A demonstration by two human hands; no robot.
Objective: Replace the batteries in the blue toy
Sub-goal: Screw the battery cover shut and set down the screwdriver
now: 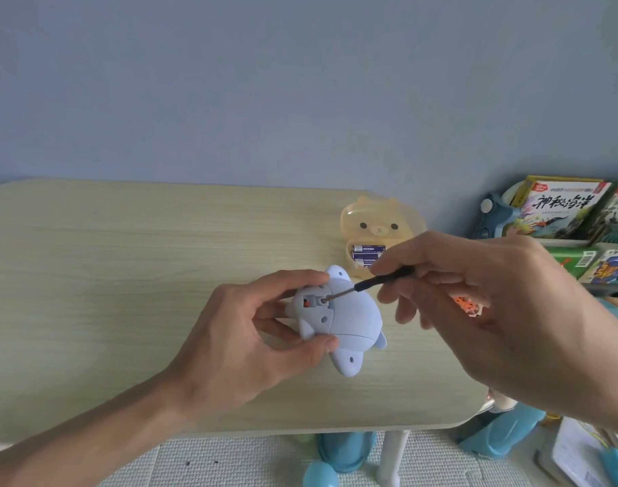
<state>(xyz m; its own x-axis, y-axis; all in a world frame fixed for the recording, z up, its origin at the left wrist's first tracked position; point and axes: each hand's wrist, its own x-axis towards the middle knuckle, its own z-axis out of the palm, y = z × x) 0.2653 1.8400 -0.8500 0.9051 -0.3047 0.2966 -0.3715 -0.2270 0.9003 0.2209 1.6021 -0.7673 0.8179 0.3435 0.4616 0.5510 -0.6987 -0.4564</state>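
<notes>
Blue toy (339,318) pinched in left hand (251,332), right hand (476,297) gripping screwdriver (378,281), tip in toy

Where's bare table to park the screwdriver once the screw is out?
Free: the whole table stretch beyond the left hand, and the strip along the wall behind the blue toy. Crowded: the part under the right hand, where the yellow bear case sits open with batteries.

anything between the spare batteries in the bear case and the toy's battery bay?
Yes. The right hand and its screwdriver cross directly between the batteries in the open yellow bear case and the blue toy. The screwdriver tip sits in the toy's underside recess, held by the left hand.
</notes>
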